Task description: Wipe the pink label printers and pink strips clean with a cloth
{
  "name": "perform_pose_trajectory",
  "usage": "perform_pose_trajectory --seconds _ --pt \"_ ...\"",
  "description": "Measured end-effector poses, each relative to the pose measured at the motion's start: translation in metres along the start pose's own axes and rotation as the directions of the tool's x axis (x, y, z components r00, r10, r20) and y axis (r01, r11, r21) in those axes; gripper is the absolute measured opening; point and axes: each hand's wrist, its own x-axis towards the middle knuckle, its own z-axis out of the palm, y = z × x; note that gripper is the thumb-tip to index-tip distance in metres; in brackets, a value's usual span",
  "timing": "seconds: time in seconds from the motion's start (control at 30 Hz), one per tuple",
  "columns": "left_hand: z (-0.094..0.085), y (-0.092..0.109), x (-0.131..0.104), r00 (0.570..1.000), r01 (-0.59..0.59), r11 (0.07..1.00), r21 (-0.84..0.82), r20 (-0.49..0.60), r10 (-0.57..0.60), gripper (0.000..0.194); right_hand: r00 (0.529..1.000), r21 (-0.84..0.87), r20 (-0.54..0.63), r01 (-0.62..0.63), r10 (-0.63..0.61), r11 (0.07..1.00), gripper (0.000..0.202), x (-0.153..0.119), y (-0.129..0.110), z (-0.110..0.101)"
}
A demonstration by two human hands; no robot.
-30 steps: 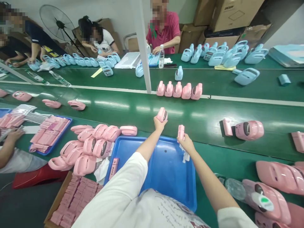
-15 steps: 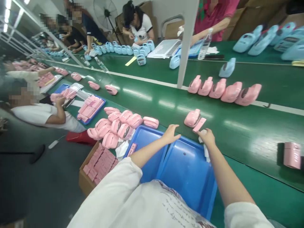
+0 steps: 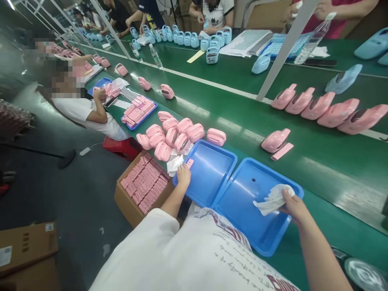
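My left hand (image 3: 183, 177) is at the left edge of the left blue tray (image 3: 209, 169), its fingers closed on a small pink plastic bar (image 3: 190, 163) that they partly cover. My right hand (image 3: 292, 205) pinches a crumpled white cloth (image 3: 273, 199) above the right blue tray (image 3: 239, 202). Beyond that tray, a pink plastic casing (image 3: 275, 140) lies on the green surface with another pink bar (image 3: 282, 151) beside it. Several pink casings (image 3: 171, 136) are heaped left of the trays, next to white crumpled cloths (image 3: 175, 163).
A cardboard box (image 3: 127, 202) packed with pink bars stands below the table edge at left. Several pink casings (image 3: 313, 106) line up by a slanted white post (image 3: 285, 52). Co-workers sit at left and across, near blue casings (image 3: 183, 38). A clear plastic lid-like thing (image 3: 365, 275) is at lower right.
My left hand has moved left and down onto the pink bar in the left tray. My right hand has left the far pink bar and come back over the right tray with the cloth. The view has shifted.
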Motion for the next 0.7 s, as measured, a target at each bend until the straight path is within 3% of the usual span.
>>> perform_pose_trajectory --seconds 0.1,0.2,0.3,0.37,0.43,0.5,0.53,0.57,0.63,0.7 --pt "0.003 0.003 0.003 0.997 -0.022 0.992 -0.121 0.068 0.03 0.031 0.996 0.074 0.034 -0.086 0.083 0.994 0.017 -0.019 -0.007 0.006" --pt "-0.005 0.011 -0.003 0.976 -0.081 0.953 -0.293 0.171 0.136 0.03 0.992 0.3 0.111 -0.099 0.068 0.949 0.031 -0.043 -0.014 0.016" --pt "-0.022 0.029 -0.027 0.903 -0.148 0.85 -0.506 0.282 0.325 0.037 0.992 0.4 0.127 -0.057 0.006 0.915 0.036 -0.069 -0.019 0.028" --pt "-0.036 0.045 -0.049 0.813 -0.157 0.761 -0.63 0.354 0.461 0.044 0.995 0.407 0.088 -0.002 -0.037 0.913 0.038 -0.086 -0.024 0.037" --pt "-0.051 0.061 -0.073 0.671 -0.09 0.626 -0.775 0.417 0.613 0.049 0.996 0.445 0.029 0.06 -0.082 0.893 0.042 -0.105 -0.036 0.046" --pt "-0.065 0.075 -0.094 0.432 0.186 0.398 -0.898 0.439 0.788 0.05 0.99 0.533 -0.01 0.127 -0.144 0.837 0.045 -0.123 -0.053 0.055" --pt "-0.07 0.081 -0.102 0.3 0.331 0.334 -0.882 0.434 0.85 0.05 0.983 0.58 -0.012 0.158 -0.186 0.799 0.047 -0.133 -0.064 0.058" --pt "-0.074 0.087 -0.109 0.17 0.45 0.316 -0.835 0.427 0.888 0.049 0.972 0.61 -0.005 0.188 -0.233 0.77 0.048 -0.141 -0.076 0.062" --pt "-0.078 0.096 -0.12 -0.045 0.558 0.382 -0.736 0.433 0.9 0.049 0.944 0.63 0.059 0.216 -0.324 0.746 0.047 -0.158 -0.097 0.066" --pt "-0.079 0.102 -0.128 -0.187 0.59 0.463 -0.661 0.446 0.875 0.051 0.905 0.592 0.215 0.177 -0.366 0.786 0.043 -0.171 -0.114 0.068"
